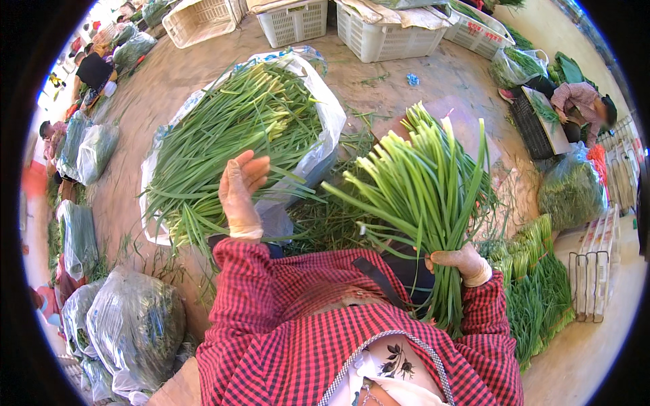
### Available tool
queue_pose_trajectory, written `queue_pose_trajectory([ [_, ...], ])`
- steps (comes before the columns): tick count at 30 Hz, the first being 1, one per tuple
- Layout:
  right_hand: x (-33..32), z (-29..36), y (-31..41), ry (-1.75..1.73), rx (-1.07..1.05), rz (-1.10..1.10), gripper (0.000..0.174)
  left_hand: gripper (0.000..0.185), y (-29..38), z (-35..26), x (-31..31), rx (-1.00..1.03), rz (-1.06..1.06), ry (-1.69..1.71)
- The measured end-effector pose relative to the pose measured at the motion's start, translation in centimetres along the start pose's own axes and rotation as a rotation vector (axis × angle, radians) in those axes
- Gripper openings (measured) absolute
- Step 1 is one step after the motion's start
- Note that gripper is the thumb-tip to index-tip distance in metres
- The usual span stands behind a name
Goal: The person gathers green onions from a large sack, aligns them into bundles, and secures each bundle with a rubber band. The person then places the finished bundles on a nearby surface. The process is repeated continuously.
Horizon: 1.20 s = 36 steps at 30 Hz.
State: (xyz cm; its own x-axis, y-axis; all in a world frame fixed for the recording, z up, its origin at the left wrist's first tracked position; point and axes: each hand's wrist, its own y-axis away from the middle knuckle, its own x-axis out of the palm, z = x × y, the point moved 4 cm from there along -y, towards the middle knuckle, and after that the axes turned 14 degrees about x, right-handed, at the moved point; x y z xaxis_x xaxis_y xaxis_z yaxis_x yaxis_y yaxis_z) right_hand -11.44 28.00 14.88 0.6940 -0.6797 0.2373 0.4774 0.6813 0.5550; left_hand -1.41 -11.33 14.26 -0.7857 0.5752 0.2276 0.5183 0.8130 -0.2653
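My right hand (459,263), in a thin pale glove, is closed around a bunch of long green leafy stalks, perhaps garlic chives (424,188); their pale cut ends fan out upward and the leaves hang below the fist. Raised on the left, my left hand (244,195), also gloved, has its fingers apart and holds nothing. It is at the near edge of a large open plastic bag (332,116) heaped with loose stalks (238,137). Tied bundles of the same greens (533,289) lie beside my right sleeve.
Loose trimmings (325,223) cover the floor between bag and bunch. White plastic crates (393,40) stand along the far side. Filled plastic bags (134,319) sit at the lower left. A co-worker (584,104) sits at the right near a black crate (530,124); metal racks (591,269) stand nearby.
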Motion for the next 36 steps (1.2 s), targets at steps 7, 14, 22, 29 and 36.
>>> queue_pose_trajectory([
  [7, -0.4, -0.6, -0.8, -0.056, -0.015, -0.063, 0.049, 0.059, 10.9, 4.6, 3.6, -0.555, 0.783, 0.148],
  [14, 1.3, -0.6, -1.4, -0.083, 0.031, 0.079, 0.049, 0.083, 13.0, 6.4, 8.3, -0.653, 0.598, 0.785],
  [22, 2.0, -1.0, -2.2, 0.023, 0.002, 0.080, 0.046, 0.101, 10.9, 3.5, 9.1, -0.640, 0.676, 0.917],
  [29, 6.1, -0.5, -2.6, 1.075, -0.132, -0.484, 0.103, 0.099, 11.4, 4.5, 9.3, -0.551, 0.807, 0.752],
  [36, 7.4, -2.0, -3.2, 0.908, -0.265, -0.332, 0.119, 0.073, 9.4, 4.9, 8.0, -0.515, 0.469, 1.028],
])
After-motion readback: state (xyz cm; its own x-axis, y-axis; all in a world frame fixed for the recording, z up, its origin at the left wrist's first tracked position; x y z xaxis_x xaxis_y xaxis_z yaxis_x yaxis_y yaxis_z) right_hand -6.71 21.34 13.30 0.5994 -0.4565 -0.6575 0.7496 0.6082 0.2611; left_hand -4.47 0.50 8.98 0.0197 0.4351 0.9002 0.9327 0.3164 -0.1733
